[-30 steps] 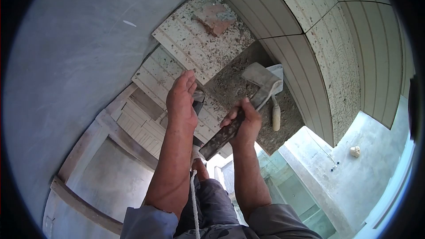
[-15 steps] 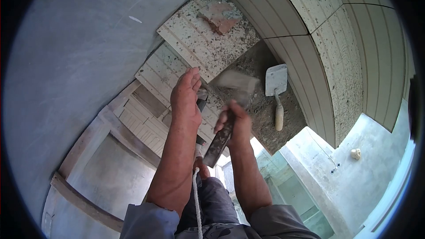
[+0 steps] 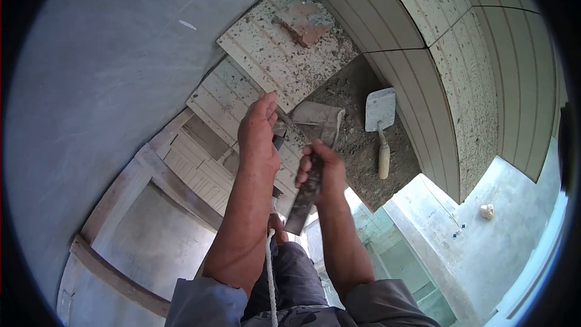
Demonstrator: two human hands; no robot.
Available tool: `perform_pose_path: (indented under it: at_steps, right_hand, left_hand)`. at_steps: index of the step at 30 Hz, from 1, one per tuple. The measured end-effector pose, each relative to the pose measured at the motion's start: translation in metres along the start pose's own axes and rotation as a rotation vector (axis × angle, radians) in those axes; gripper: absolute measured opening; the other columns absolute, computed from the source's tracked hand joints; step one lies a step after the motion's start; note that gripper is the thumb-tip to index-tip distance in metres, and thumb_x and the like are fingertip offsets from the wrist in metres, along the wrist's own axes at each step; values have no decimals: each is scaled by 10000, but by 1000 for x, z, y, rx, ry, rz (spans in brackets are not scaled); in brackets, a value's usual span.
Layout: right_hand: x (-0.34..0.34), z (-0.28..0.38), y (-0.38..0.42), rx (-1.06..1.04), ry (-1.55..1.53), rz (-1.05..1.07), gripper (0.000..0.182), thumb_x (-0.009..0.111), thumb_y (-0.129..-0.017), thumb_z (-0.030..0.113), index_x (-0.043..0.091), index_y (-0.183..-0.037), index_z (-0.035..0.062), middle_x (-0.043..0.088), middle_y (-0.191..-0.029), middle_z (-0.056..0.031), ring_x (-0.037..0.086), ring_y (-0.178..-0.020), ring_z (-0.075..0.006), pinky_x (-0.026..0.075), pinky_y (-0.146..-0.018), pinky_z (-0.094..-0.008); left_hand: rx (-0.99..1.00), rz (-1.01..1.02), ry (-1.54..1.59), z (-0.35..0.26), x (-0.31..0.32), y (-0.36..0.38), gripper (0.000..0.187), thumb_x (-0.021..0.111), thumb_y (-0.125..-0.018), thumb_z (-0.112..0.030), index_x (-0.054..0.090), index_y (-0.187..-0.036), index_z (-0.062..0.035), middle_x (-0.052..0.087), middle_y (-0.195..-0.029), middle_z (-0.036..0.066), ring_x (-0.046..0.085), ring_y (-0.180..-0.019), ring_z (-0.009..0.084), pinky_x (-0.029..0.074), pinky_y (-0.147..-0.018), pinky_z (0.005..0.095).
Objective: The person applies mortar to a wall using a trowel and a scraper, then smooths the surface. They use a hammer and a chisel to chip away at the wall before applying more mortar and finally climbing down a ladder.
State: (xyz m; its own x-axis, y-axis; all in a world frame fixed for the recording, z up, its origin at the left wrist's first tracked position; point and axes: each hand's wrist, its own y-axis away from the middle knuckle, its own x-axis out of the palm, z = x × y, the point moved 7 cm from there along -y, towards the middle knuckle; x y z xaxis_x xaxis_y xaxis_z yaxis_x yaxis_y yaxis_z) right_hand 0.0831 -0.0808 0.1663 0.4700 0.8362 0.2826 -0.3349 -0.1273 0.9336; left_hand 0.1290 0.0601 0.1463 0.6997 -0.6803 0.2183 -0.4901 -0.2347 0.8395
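My right hand [image 3: 324, 166] is wrapped round the dark, stained handle of a hammer-like tool [image 3: 319, 114]. Its pale, dirty head lies over the mortar bed [image 3: 376, 163], near the speckled step tile [image 3: 272, 54]. My left hand [image 3: 259, 130] is seen from the side, fingers stretched upward and close together, beside the lower left corner of that tile. A dark object shows partly behind its palm; what it is I cannot make out. To the right, a trowel [image 3: 380, 112] with a pale wooden handle rests on the mortar.
A broken reddish chunk [image 3: 305, 24] sits on the upper tile. Grooved tiled steps [image 3: 411, 85] curve along the right, and a grey wall [image 3: 121, 72] stands at left. A wooden frame [image 3: 115, 275] is lower left. A white rope [image 3: 270, 278] hangs before the legs.
The tool's head, blurred before, now shows sharply. My hands and the whole scene have shifted very slightly to the right. The trowel stays on the mortar.
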Motion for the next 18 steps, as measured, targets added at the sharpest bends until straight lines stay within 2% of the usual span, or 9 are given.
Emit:
perform_pose_path:
  at_steps: [1,4,5,7,8,10,15,18]
  right_hand:
    - [-3,3,4,9,3,0,272,478,-922,316,509,-861,52,481,-540,-40,490,-384,-198,453,-375,-348]
    - [-3,21,16,-173,-27,9,274,481,-933,300,501,-864,36,492,-540,-50,507,-373,-194,466,-361,-326]
    - [-3,19,16,-172,-25,8,274,481,-933,300,501,-864,36,492,-540,-50,507,-373,-194,466,-361,-326]
    - [-4,24,14,-293,29,-17,267,452,-936,291,509,-845,47,468,-529,-40,481,-382,-197,452,-382,-355]
    - [-2,23,9,-294,31,-18,267,452,-936,291,509,-845,47,468,-529,-40,481,-382,-197,452,-382,-355]
    - [-2,-1,-6,12,90,-20,275,461,-933,304,514,-843,50,470,-530,-42,484,-386,-203,445,-384,-365]
    - [-16,10,6,45,43,21,295,463,-928,327,523,-841,51,478,-531,-38,479,-383,-206,412,-371,-357]
    - [-14,17,16,-155,-41,36,266,475,-933,286,517,-847,38,504,-539,-56,497,-368,-199,449,-359,-338]
  left_hand:
    - [-1,-9,1,0,-4,-1,632,567,-842,-456,457,-1346,-90,456,-1373,136,372,-1285,261,78,-1106,433]
    - [-19,46,-15,2,-4,-4,629,572,-839,-451,462,-1343,-91,455,-1372,135,365,-1289,262,78,-1105,437]
    - [-11,30,-4,2,-6,-3,623,568,-841,-457,470,-1336,-93,446,-1382,140,359,-1295,271,76,-1106,438]
    - [5,15,10,-2,-7,-3,617,564,-842,-462,478,-1330,-95,438,-1391,145,353,-1300,280,74,-1106,440]
    - [-3,31,2,0,-4,-2,614,559,-845,-464,478,-1331,-97,429,-1399,150,346,-1305,289,70,-1107,443]
    - [-20,52,-3,5,0,0,611,554,-848,-466,477,-1331,-100,420,-1406,156,340,-1310,298,66,-1107,447]
    - [-18,57,-14,4,1,1,613,541,-859,-461,464,-1339,-89,412,-1411,158,326,-1321,315,55,-1110,450]
    - [-19,42,-5,4,-2,2,616,539,-860,-466,465,-1337,-83,411,-1411,161,321,-1325,320,54,-1111,448]
